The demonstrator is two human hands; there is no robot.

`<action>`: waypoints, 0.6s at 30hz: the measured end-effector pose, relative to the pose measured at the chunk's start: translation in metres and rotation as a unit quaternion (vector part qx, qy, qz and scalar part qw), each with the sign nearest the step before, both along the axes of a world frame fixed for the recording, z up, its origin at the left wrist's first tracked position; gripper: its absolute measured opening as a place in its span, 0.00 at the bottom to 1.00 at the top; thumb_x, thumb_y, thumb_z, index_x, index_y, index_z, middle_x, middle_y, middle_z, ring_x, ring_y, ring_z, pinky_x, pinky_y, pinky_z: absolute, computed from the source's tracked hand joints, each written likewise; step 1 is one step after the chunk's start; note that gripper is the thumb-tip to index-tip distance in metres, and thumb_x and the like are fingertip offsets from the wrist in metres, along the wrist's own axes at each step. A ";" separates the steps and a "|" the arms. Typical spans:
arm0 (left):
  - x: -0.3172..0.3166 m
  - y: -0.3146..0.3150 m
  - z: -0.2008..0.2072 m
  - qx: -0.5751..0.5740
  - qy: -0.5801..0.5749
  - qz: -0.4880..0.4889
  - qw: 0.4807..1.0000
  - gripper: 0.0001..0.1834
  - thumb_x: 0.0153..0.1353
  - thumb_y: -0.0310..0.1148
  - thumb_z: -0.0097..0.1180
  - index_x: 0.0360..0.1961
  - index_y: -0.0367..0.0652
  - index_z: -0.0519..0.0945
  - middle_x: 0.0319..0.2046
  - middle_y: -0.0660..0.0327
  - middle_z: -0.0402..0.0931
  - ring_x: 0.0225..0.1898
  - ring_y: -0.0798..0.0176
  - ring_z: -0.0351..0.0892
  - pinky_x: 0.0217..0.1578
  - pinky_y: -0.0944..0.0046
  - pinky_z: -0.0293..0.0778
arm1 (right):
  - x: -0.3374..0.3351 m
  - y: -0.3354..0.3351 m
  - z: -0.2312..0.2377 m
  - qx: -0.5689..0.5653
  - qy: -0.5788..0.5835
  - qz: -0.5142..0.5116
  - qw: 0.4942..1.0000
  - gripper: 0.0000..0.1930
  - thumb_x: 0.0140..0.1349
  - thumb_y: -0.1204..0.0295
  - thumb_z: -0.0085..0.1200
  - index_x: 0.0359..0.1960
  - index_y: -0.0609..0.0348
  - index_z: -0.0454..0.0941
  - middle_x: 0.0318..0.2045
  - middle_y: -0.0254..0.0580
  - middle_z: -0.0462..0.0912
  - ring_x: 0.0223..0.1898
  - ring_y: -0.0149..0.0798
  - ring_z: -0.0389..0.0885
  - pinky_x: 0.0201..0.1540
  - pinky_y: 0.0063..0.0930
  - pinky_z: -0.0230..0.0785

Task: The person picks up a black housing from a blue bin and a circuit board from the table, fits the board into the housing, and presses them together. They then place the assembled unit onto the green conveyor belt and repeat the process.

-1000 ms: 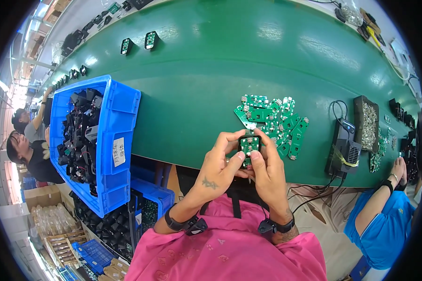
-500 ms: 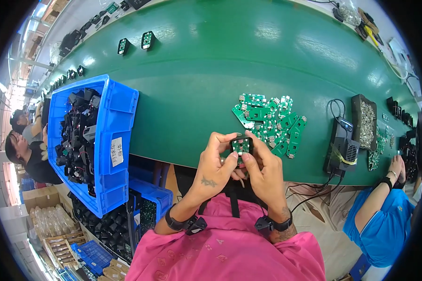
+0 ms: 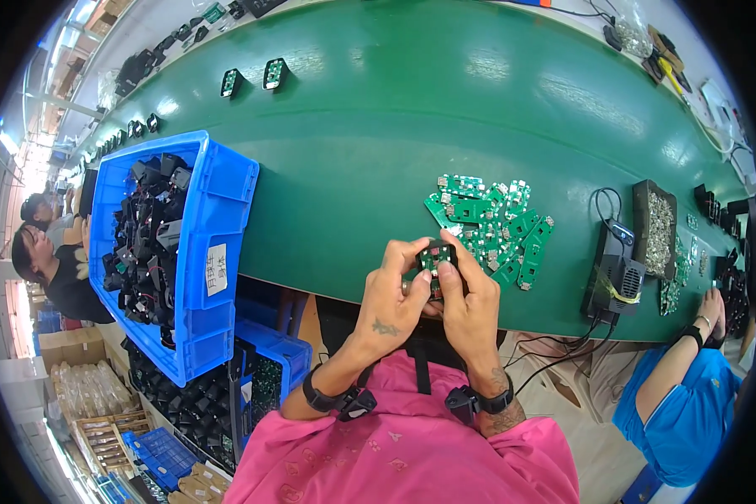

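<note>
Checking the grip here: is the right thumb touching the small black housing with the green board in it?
Touching. The head view shows the right hand with its thumb pressed flat on the small black housing, no gap between them; the left hand grips its other side.

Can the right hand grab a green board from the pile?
Probably yes. The right hand sits just beside the pile of green boards with nothing between them, but its fingers are busy holding a small black part.
</note>
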State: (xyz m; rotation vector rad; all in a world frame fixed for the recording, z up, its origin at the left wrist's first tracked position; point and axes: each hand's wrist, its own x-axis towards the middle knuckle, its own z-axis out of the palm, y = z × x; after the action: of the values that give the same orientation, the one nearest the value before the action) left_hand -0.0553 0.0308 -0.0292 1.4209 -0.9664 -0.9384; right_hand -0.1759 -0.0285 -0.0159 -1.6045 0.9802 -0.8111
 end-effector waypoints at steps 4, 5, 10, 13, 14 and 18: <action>0.036 -0.018 0.024 0.109 0.214 0.027 0.970 0.20 0.67 0.24 0.46 0.59 0.39 0.62 0.38 0.51 0.78 0.25 0.62 0.83 0.21 0.68 0.81 | 0.013 0.008 0.003 0.018 -0.041 -0.031 0.998 0.20 0.68 0.74 0.49 0.60 0.67 0.72 0.25 0.34 0.77 0.24 0.25 0.72 0.26 0.23 0.65; 0.049 -0.027 0.019 0.083 0.258 0.049 0.961 0.20 0.67 0.26 0.46 0.60 0.40 0.63 0.33 0.53 0.79 0.21 0.61 0.82 0.19 0.68 0.80 | 0.013 0.012 0.007 0.016 -0.055 -0.049 0.997 0.19 0.66 0.73 0.52 0.56 0.68 0.74 0.22 0.35 0.74 0.22 0.27 0.70 0.24 0.26 0.64; 0.142 -0.103 0.009 0.003 0.041 0.061 0.997 0.20 0.68 0.25 0.42 0.62 0.40 0.64 0.44 0.52 0.74 0.27 0.60 0.84 0.25 0.67 0.82 | 0.017 0.028 -0.029 -0.220 0.061 0.075 0.971 0.11 0.61 0.73 0.58 0.43 0.64 0.79 0.24 0.46 0.79 0.23 0.46 0.79 0.26 0.35 0.71; 0.191 -0.156 0.001 0.020 -0.015 0.071 0.997 0.19 0.69 0.24 0.42 0.61 0.41 0.66 0.47 0.51 0.73 0.24 0.59 0.83 0.23 0.68 0.81 | 0.024 0.032 -0.035 -0.272 0.070 0.069 0.957 0.06 0.59 0.73 0.59 0.36 0.60 0.80 0.23 0.43 0.78 0.23 0.47 0.79 0.25 0.38 0.70; 0.198 -0.175 -0.001 0.015 -0.072 0.079 0.994 0.19 0.69 0.24 0.41 0.60 0.42 0.67 0.48 0.50 0.74 0.24 0.59 0.83 0.22 0.68 0.80 | 0.024 0.031 -0.036 -0.268 0.077 0.062 0.958 0.05 0.59 0.73 0.59 0.35 0.60 0.79 0.23 0.42 0.77 0.23 0.47 0.79 0.25 0.38 0.70; 0.214 -0.234 -0.011 0.011 -0.053 0.080 0.995 0.19 0.69 0.24 0.41 0.60 0.42 0.68 0.51 0.48 0.75 0.21 0.58 0.83 0.20 0.68 0.80 | 0.021 0.027 -0.041 -0.279 0.081 0.061 0.955 0.04 0.59 0.74 0.59 0.33 0.59 0.79 0.22 0.41 0.77 0.23 0.46 0.79 0.24 0.37 0.70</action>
State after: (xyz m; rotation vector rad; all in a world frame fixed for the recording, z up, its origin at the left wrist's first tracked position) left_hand 0.1584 -0.2033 -0.0404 1.5559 -0.9073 -0.7644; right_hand -0.1554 -0.0015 -0.0567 -2.2229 0.7920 -0.9329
